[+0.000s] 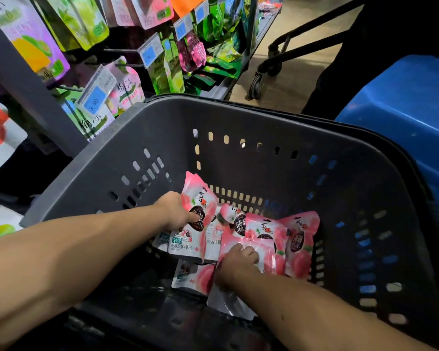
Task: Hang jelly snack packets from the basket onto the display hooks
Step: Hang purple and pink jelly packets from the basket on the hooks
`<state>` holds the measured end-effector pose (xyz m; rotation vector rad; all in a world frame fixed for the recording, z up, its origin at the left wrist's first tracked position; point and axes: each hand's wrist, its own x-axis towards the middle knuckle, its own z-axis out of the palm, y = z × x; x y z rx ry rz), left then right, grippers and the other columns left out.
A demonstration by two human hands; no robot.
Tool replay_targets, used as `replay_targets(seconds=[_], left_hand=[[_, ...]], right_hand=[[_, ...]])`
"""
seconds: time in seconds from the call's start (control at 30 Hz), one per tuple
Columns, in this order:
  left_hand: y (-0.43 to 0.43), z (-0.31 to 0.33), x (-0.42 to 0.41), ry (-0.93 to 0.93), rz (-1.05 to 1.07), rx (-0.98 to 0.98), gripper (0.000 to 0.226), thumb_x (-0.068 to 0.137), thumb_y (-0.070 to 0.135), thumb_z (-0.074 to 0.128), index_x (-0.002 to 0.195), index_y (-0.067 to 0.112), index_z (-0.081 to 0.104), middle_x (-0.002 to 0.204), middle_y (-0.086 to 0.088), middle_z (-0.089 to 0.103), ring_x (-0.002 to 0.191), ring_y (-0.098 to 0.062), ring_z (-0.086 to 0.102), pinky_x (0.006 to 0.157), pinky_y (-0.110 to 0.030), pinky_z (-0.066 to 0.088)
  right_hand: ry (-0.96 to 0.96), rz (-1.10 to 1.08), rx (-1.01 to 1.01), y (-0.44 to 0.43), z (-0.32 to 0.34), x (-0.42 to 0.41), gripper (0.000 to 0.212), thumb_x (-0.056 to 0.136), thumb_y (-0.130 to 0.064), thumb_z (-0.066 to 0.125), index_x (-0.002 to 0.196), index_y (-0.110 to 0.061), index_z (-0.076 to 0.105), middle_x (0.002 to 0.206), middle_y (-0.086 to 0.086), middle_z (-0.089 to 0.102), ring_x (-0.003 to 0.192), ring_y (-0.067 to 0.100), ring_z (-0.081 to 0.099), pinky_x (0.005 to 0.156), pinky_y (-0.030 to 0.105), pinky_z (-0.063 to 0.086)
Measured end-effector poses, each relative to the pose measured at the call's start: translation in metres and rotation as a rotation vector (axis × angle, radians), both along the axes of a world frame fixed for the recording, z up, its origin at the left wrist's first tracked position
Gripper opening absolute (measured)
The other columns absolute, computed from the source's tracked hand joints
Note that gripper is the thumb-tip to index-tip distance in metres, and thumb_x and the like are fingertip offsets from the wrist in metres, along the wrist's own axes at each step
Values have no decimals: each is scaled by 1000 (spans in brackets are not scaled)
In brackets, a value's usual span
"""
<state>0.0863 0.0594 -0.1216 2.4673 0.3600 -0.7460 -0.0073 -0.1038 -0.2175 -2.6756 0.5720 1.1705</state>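
Both my arms reach down into a dark grey plastic basket (238, 127). Several pink and white jelly snack packets lie on its floor. My left hand (175, 211) grips a small stack of upright pink packets (200, 196) near the basket's left wall. My right hand (238, 262) has its fingers curled over a flat pink packet (264, 247) in the middle. More packets (299, 244) lie to the right, and one (193, 274) lies below. Display hooks (69, 88) with hanging packets stand at the upper left.
Price tags (95, 100) hang on the hook ends. Green, purple and pink snack bags fill the rack (31, 79). A blue plastic bin (403, 105) sits to the right of the basket. A wheeled trolley frame (264, 69) stands on the floor beyond.
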Motion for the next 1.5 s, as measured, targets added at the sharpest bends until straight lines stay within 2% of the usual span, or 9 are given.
replay_targets(seconds=[0.27, 0.4, 0.57, 0.7, 0.8, 1.03, 1.17, 1.33, 1.5], left_hand=[[-5, 6, -4, 7, -39, 15, 35, 79, 34, 86, 93, 8, 67, 86, -13, 75, 80, -30, 75, 74, -41, 61], [-6, 6, -6, 23, -70, 41, 34, 80, 34, 85, 93, 9, 65, 84, -10, 74, 74, -26, 74, 70, -38, 61], [-6, 1, -4, 6, -85, 46, 34, 81, 35, 84, 89, 9, 64, 76, -6, 69, 63, -22, 67, 60, -30, 53], [-5, -3, -3, -24, -68, 26, 38, 80, 41, 82, 87, 8, 66, 73, -6, 66, 64, -22, 63, 56, -26, 45], [-4, -6, -4, -50, -58, -2, 62, 80, 48, 79, 115, -1, 65, 72, -1, 58, 69, -22, 58, 61, -26, 45], [-8, -4, -2, -90, -97, -17, 45, 78, 52, 77, 69, 14, 56, 61, 0, 56, 57, -16, 54, 56, -28, 45], [-10, 2, -3, -100, -112, -19, 50, 70, 59, 80, 69, 16, 57, 64, 0, 61, 62, -18, 60, 62, -33, 51], [-18, 19, -7, -117, -130, -5, 49, 70, 52, 84, 70, 17, 51, 66, 1, 57, 63, -19, 55, 65, -36, 49], [-25, 44, -8, -126, -139, 23, 44, 70, 48, 84, 86, 15, 61, 77, -4, 68, 74, -22, 68, 71, -35, 56]], right_hand=[[-12, 41, 160, -17, 20, 13, 102, 75, -45, 84, 154, -19, 24, 144, 17, 35, 132, 38, 37, 106, 48, 43], [-182, -217, 426, -38, 44, 28, 58, 87, -16, 71, 137, -13, 42, 129, 15, 51, 108, 29, 59, 86, 36, 56], [-261, -722, 943, -59, 72, 41, 46, 76, 23, 65, 108, -9, 65, 85, 12, 70, 69, 26, 71, 55, 35, 58], [-150, -930, 1306, -62, 84, 44, 41, 90, 21, 53, 121, -3, 64, 81, 9, 68, 71, 22, 67, 63, 35, 57], [-75, -909, 1437, -63, 93, 44, 33, 96, 16, 46, 118, -5, 60, 81, 9, 69, 75, 21, 66, 70, 37, 56], [-16, -934, 1323, -48, 106, 46, 7, 86, -21, 63, 88, -14, 64, 71, 3, 56, 64, 19, 56, 66, 30, 49], [20, -828, 1305, -43, 116, 47, 45, 91, -58, 64, 78, -15, 63, 54, -3, 58, 53, 13, 59, 67, 30, 50], [-44, -726, 1231, -40, 124, 48, 25, 86, -33, 76, 98, -12, 68, 74, 5, 70, 72, 21, 66, 68, 32, 57], [-188, -831, 1174, -49, 127, 53, 29, 52, -2, 46, 78, -3, 59, 69, 13, 56, 59, 30, 63, 66, 34, 55]])
